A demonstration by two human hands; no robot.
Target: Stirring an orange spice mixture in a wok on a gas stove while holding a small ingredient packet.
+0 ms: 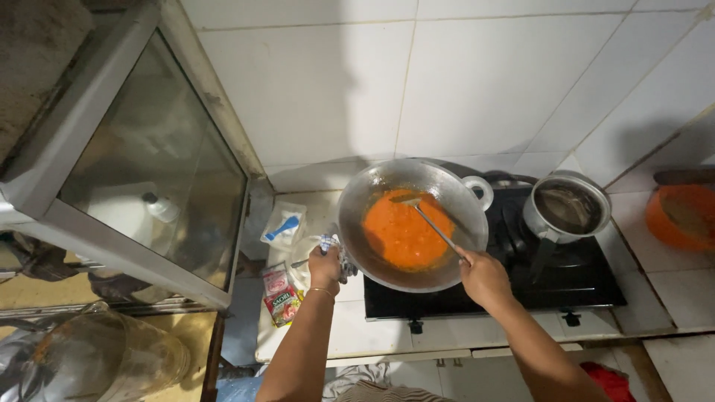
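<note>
Wok (372,195): grey metal, bright orange sauce (406,232) inside. Spatula (428,219): silver. Pan (570,207): grey metal, dark brown contents. Hob (551,286): black. Wall tiles (462,82): white, pale grey grout lines. Worktop (350,335): white tiles. Bowl (681,216): orange. Sachets (281,298): red, pink and green print. Packet (283,227): clear, with blue item. Cloth (331,244) at wok handle: blue-and-white check. Window frame (97,97): grey

One head-worn view only, looking steeply down from above at the stove (566,286) on the worktop (350,335); it faces the tiled far wall (477,82); arms enter from the near edge.
</note>
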